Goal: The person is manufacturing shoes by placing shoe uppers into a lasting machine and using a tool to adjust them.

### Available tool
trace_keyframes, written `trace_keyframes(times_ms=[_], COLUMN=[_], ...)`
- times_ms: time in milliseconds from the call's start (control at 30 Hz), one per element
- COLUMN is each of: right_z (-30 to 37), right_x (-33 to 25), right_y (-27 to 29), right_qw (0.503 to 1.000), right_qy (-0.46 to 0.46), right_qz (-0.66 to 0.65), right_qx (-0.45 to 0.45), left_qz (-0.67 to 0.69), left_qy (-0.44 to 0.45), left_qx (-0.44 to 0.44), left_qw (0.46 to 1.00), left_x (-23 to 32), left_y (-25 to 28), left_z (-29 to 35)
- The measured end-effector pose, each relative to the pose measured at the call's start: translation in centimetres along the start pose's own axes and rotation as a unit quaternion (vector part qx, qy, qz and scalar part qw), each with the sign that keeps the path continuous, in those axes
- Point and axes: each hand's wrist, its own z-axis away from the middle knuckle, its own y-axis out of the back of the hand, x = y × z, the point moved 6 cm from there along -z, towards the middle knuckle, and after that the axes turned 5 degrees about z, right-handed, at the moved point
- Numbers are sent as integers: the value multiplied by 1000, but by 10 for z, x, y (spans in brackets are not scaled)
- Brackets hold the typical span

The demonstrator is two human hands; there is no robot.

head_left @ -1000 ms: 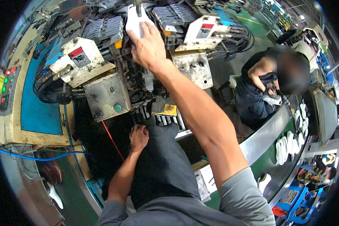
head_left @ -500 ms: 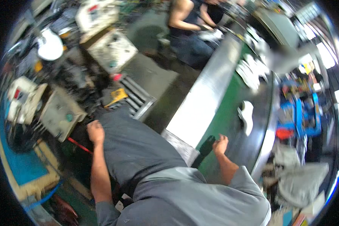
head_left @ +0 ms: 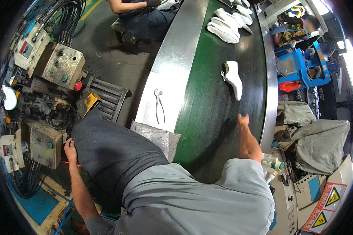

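My right hand (head_left: 243, 120) reaches out over the dark conveyor belt (head_left: 200, 113), holding nothing, its fingers foreshortened but looking apart. Just beyond it, not touched, a single white shoe (head_left: 233, 79) lies on the belt. On the far left, my left hand (head_left: 70, 150) hangs beside a worn metal control box (head_left: 47, 144); its fingers are loosely bent and apart, with nothing seen in them. Pincers (head_left: 158, 105) lie on the metal ledge along the belt. A grey patterned cloth (head_left: 157, 137) covers the near end of that ledge.
Several white shoes (head_left: 222, 32) cluster farther up the belt. A co-worker's gloved hand (head_left: 153, 3) shows at the top. A slatted rack (head_left: 108, 98) stands by the left machine. Right of the belt are bottles (head_left: 273, 164), a covered machine (head_left: 321, 147) and a blue frame (head_left: 302, 68).
The view has swung, and the single shoe appears more upright and farther left. My right hand has stretched farther out over the belt toward it. My left hand stays low beside the control box.
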Motion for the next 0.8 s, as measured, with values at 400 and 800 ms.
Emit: trace_keyframes(times_ms=[400,800], right_z=[-18,195], right_x=[-199,-132], right_y=[-67,-84], right_qw=[995,784], right_qy=[-98,-171], right_qz=[4,-478], right_qx=[-17,-356], left_qz=[-37,176], left_qy=[-37,-191], left_qx=[-1,-95], left_qw=[999,961], left_x=[54,276], left_y=[-3,-144], left_z=[26,94])
